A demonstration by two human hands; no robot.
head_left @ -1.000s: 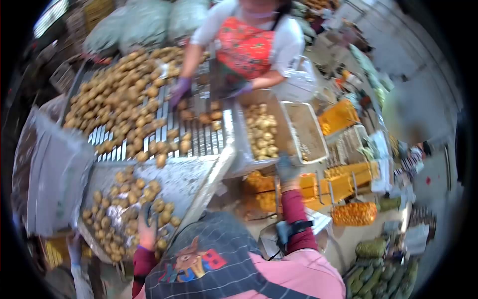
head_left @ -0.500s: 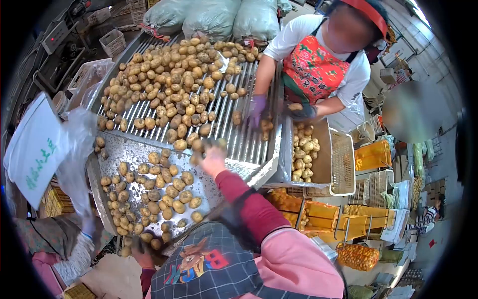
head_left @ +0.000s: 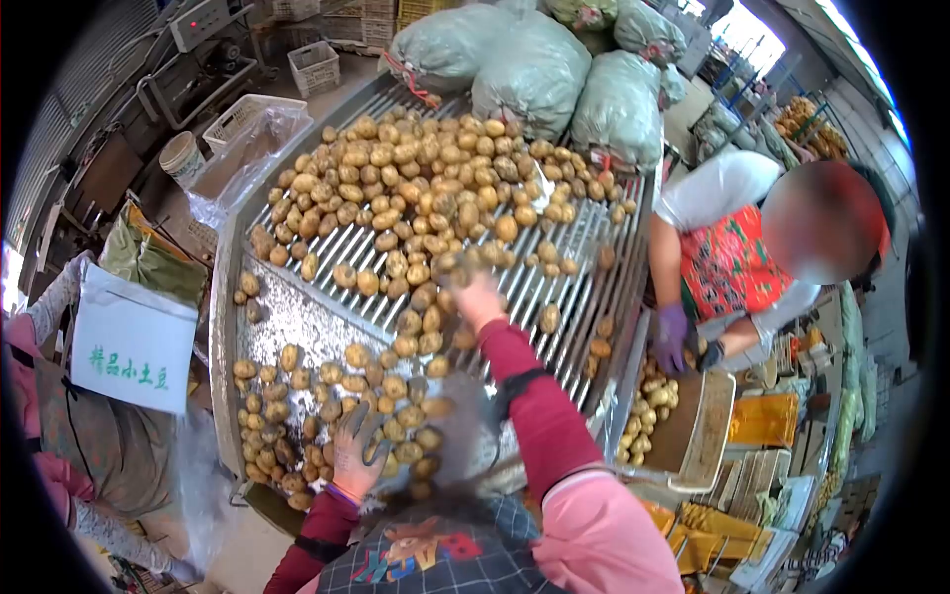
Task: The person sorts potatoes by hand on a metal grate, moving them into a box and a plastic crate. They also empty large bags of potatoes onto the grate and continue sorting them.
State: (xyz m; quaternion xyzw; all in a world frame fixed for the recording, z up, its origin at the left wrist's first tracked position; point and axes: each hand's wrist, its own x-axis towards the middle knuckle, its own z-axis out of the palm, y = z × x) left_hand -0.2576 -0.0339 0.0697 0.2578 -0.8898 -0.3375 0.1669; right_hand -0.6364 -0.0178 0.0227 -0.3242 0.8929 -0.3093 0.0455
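Observation:
Potatoes are heaped on a slanted bed of metal rollers. Below the rollers, a metal tray holds a looser spread of potatoes. My left hand, in a glove with grey fingers, lies over the tray potatoes with its fingers apart. My right hand reaches over the lower part of the rollers, at the near edge of the heap. Its fingertips are blurred among the potatoes there, and I cannot tell whether they grip one.
Full green sacks stand behind the rollers. To the right, a co-worker's purple-gloved hand is over a crate beside potatoes. A white sign hangs at the left near another person. A metal rim borders the tray.
My left hand has moved from the tray's lower edge onto the potatoes. My right hand has reached farther over the rollers. The co-worker's purple glove has left the rollers; the view has shifted.

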